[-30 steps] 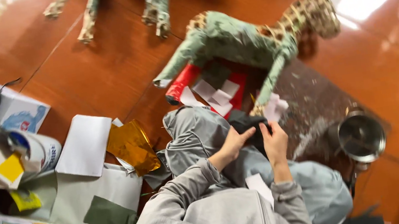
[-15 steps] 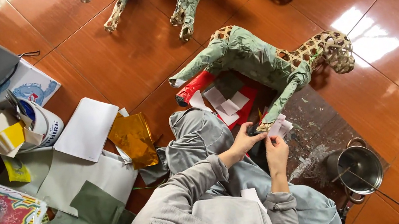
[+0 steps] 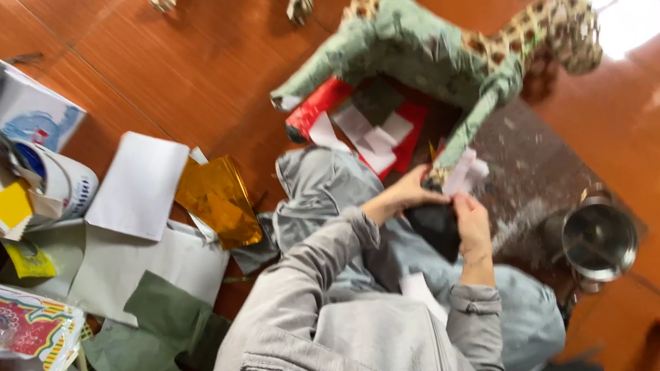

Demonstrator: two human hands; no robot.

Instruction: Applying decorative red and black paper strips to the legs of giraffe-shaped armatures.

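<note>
paper animal (image 3: 451,63) ahead, pot (image 3: 598,240) right

green spotted paper animal figure (image 3: 432,48) lying sideways on floor (leg tip at hands).

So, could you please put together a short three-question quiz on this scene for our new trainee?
1. True or false: the papier-mache animal figure lies on its side on the floor.
2. Which thing sits nearest the right hand? A) metal pot B) gold foil sheet C) white paper sheet
3. What do the left hand and right hand meet at?

Key
1. True; its legs point sideways along the floor.
2. A.
3. The foot of the figure's leg, with a dark piece and pale paper scraps between the hands.
</note>
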